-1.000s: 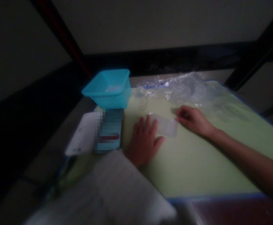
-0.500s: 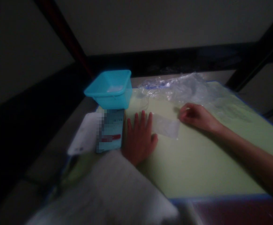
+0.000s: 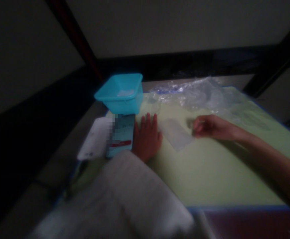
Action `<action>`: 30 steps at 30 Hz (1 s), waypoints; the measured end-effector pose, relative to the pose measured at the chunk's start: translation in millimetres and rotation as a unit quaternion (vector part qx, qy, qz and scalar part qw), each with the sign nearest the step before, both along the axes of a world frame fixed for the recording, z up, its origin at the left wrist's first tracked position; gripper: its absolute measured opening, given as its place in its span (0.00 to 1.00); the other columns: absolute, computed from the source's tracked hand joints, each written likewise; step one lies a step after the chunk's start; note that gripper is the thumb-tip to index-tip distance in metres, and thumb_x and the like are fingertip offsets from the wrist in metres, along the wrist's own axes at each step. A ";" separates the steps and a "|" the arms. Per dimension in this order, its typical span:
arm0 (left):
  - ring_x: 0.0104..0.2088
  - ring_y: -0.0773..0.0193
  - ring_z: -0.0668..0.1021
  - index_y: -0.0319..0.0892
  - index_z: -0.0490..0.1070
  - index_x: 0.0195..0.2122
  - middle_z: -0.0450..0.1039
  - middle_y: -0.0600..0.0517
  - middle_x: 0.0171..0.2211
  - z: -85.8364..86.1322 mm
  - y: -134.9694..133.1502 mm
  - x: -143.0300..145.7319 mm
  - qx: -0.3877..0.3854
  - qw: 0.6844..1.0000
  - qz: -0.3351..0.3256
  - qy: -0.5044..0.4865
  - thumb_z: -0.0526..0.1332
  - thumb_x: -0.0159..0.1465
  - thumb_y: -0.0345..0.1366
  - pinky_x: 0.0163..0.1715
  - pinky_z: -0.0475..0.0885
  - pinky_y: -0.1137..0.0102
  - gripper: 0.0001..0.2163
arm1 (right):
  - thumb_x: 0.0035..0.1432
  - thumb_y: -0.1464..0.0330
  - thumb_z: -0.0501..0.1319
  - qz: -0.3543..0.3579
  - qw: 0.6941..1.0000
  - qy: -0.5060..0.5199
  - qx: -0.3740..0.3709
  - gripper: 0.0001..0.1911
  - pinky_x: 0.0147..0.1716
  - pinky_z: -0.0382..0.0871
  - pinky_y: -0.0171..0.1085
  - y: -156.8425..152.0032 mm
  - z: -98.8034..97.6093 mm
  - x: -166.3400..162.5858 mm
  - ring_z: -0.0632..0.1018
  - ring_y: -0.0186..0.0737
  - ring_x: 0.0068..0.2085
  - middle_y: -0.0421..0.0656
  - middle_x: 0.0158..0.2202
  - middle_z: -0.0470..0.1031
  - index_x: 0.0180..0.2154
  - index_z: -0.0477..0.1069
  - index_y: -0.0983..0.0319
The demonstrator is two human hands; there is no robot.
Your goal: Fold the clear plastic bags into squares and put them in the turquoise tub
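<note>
My left hand (image 3: 147,140) lies flat and palm down on the yellow-green tabletop, fingers stretched forward, close beside a phone-like device with a lit screen (image 3: 123,132). A small clear plastic bag (image 3: 176,134) lies flat between my two hands, turned at an angle. My right hand (image 3: 208,126) is curled at the bag's right corner, thumb and fingers together and apparently pinching it; blur hides the exact contact. A pale sleeve (image 3: 140,186) covers my left forearm.
A turquoise plastic basin (image 3: 120,105) with something pale inside stands behind the device. A flat white object (image 3: 94,139) lies to the device's left. Crumpled clear plastic sheeting (image 3: 204,94) spreads along the table's back. Blue edging (image 3: 234,208) runs along the front.
The small bag has turned, its right corner now at my right fingertips. My right hand has shifted slightly down and right. My left hand's fingers have drawn closer together, nearer the device.
</note>
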State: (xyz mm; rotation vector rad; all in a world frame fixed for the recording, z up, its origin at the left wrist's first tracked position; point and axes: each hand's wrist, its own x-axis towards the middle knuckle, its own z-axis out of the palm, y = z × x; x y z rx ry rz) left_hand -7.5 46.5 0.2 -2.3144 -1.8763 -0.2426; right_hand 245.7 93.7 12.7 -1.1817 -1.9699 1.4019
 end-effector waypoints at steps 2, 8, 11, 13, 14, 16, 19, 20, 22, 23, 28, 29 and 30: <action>0.64 0.44 0.55 0.29 0.49 0.63 0.49 0.33 0.65 0.0 3.9 -0.1 0.003 0.999 -0.022 -0.028 0.48 0.65 0.33 0.60 0.51 0.45 0.25 | 0.43 0.62 0.69 0.027 1.000 -0.005 0.007 0.13 0.27 0.70 0.36 -1.4 3.8 2.5 0.77 0.38 0.27 0.41 0.26 0.76 0.28 0.68 0.61; 0.67 0.57 0.51 0.29 0.52 0.62 0.49 0.38 0.66 4.8 -10.2 14.4 0.010 0.972 -0.192 -0.136 0.46 0.65 0.31 0.64 0.51 0.59 0.24 | 0.53 0.60 0.63 0.034 0.979 -0.071 0.189 0.11 0.27 0.67 0.35 -10.3 26.8 2.7 0.74 0.36 0.27 0.42 0.26 0.75 0.27 0.73 0.62; 0.67 0.58 0.49 0.38 0.50 0.64 0.48 0.44 0.66 6.8 -22.4 20.8 -0.060 0.941 -0.317 -0.101 0.50 0.65 0.35 0.64 0.49 0.58 0.26 | 0.57 0.63 0.60 0.099 0.964 -0.082 0.234 0.10 0.30 0.67 0.35 -16.2 30.9 -2.7 0.74 0.37 0.29 0.43 0.29 0.75 0.29 0.75 0.62; 0.67 0.57 0.49 0.40 0.49 0.65 0.47 0.46 0.67 7.2 -26.4 21.2 -0.095 0.927 -0.357 -0.071 0.52 0.65 0.40 0.64 0.48 0.57 0.27 | 0.59 0.65 0.58 0.157 0.952 -0.099 0.244 0.11 0.31 0.67 0.35 -18.8 29.7 -5.3 0.75 0.37 0.31 0.43 0.30 0.75 0.30 0.76 0.61; 0.67 0.57 0.49 0.40 0.49 0.65 0.46 0.46 0.67 7.1 -27.0 20.4 -0.103 0.925 -0.360 -0.062 0.52 0.66 0.42 0.64 0.47 0.57 0.28 | 0.60 0.66 0.57 0.180 0.945 -0.110 0.251 0.11 0.32 0.67 0.35 -19.6 28.6 -5.9 0.75 0.37 0.32 0.43 0.30 0.75 0.30 0.76 0.61; 0.67 0.56 0.49 0.39 0.49 0.65 0.45 0.46 0.67 6.4 -26.7 18.2 -0.109 0.928 -0.354 -0.051 0.51 0.66 0.45 0.64 0.46 0.57 0.28 | 0.62 0.68 0.55 0.209 0.927 -0.139 0.279 0.12 0.32 0.66 0.35 -20.7 26.7 -5.8 0.75 0.37 0.32 0.43 0.31 0.74 0.31 0.75 0.60; 0.67 0.56 0.50 0.40 0.51 0.64 0.45 0.45 0.67 4.5 -25.3 16.1 -0.113 0.931 -0.345 -0.041 0.50 0.67 0.47 0.64 0.46 0.56 0.28 | 0.63 0.70 0.54 0.233 0.893 -0.185 0.339 0.12 0.32 0.64 0.35 -22.2 25.9 -4.8 0.74 0.36 0.32 0.42 0.30 0.73 0.31 0.74 0.60; 0.67 0.56 0.50 0.40 0.51 0.64 0.45 0.45 0.67 3.9 -25.1 16.1 -0.116 0.932 -0.342 -0.039 0.50 0.67 0.47 0.64 0.46 0.56 0.27 | 0.63 0.70 0.53 0.241 0.879 -0.201 0.360 0.12 0.32 0.64 0.35 -22.9 26.3 -4.8 0.74 0.36 0.31 0.42 0.30 0.73 0.31 0.73 0.60; 0.67 0.56 0.49 0.40 0.51 0.64 0.45 0.45 0.67 3.3 -25.1 16.8 -0.123 0.933 -0.335 -0.036 0.50 0.67 0.47 0.64 0.46 0.56 0.27 | 0.64 0.71 0.53 0.251 0.846 -0.238 0.407 0.13 0.32 0.62 0.36 -24.7 27.6 -5.9 0.73 0.37 0.31 0.42 0.30 0.72 0.29 0.72 0.60; 0.67 0.55 0.49 0.40 0.50 0.64 0.45 0.45 0.67 3.3 -25.2 17.3 -0.127 0.934 -0.333 -0.034 0.50 0.67 0.47 0.64 0.46 0.56 0.27 | 0.64 0.70 0.53 0.254 0.826 -0.257 0.433 0.13 0.32 0.62 0.37 -25.8 28.2 -7.0 0.73 0.38 0.31 0.42 0.29 0.72 0.29 0.72 0.60; 0.67 0.55 0.48 0.37 0.49 0.65 0.45 0.43 0.67 3.8 -25.0 18.1 -0.132 0.935 -0.327 -0.026 0.49 0.67 0.48 0.64 0.45 0.57 0.29 | 0.62 0.72 0.56 0.256 0.719 -0.336 0.552 0.11 0.30 0.58 0.39 -31.2 28.1 -12.8 0.71 0.38 0.29 0.42 0.28 0.72 0.28 0.71 0.61; 0.67 0.54 0.48 0.36 0.49 0.65 0.45 0.43 0.67 3.5 -24.9 17.8 -0.129 0.937 -0.325 -0.025 0.49 0.67 0.48 0.64 0.45 0.57 0.30 | 0.61 0.74 0.56 0.252 0.702 -0.347 0.569 0.10 0.30 0.57 0.39 -32.0 27.2 -13.7 0.71 0.39 0.29 0.42 0.28 0.72 0.28 0.71 0.61; 0.67 0.54 0.48 0.35 0.49 0.65 0.45 0.42 0.67 3.0 -24.7 17.4 -0.125 0.938 -0.323 -0.024 0.50 0.67 0.49 0.64 0.45 0.57 0.30 | 0.61 0.74 0.57 0.249 0.687 -0.356 0.583 0.09 0.29 0.57 0.39 -32.6 26.1 -14.4 0.71 0.38 0.29 0.42 0.28 0.72 0.28 0.71 0.62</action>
